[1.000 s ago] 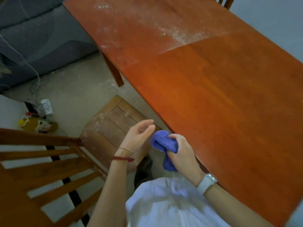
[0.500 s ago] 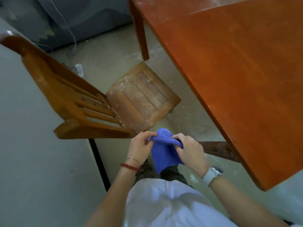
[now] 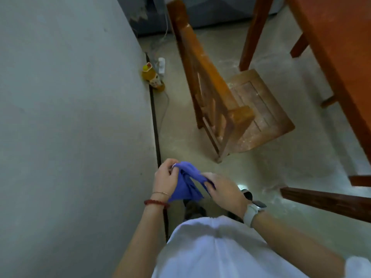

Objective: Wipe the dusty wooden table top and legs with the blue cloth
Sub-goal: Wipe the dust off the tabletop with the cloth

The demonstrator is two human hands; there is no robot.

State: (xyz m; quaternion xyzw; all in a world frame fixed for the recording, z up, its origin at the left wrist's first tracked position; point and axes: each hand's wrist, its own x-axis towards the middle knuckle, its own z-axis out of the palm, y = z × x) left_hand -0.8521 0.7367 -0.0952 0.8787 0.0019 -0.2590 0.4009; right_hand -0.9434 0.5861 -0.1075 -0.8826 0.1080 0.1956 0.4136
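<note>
You hold the blue cloth [image 3: 186,183] in front of your body with both hands, above the floor and off the table. Your left hand [image 3: 165,177] pinches its upper left corner with curled fingers; your right hand [image 3: 222,189] grips the opposite side, fingers folded around the fabric — the cloth hangs bunched between them, its lower edge drooping toward your shirt.

The wooden table [image 3: 341,47] sits at the right edge of view, only a strip of its top showing; its near edge runs diagonally down the frame. One table leg [image 3: 254,33] stands just beyond the chair. The wooden chair [image 3: 230,109] stands between you and the table, its dusty seat turned toward the table edge.

A grey wall [image 3: 70,117] fills the left side. Open floor [image 3: 180,127] runs as a narrow lane between wall and chair — a yellow bottle [image 3: 152,77] and a white power strip [image 3: 161,65] lie at the wall's foot at its far end.
</note>
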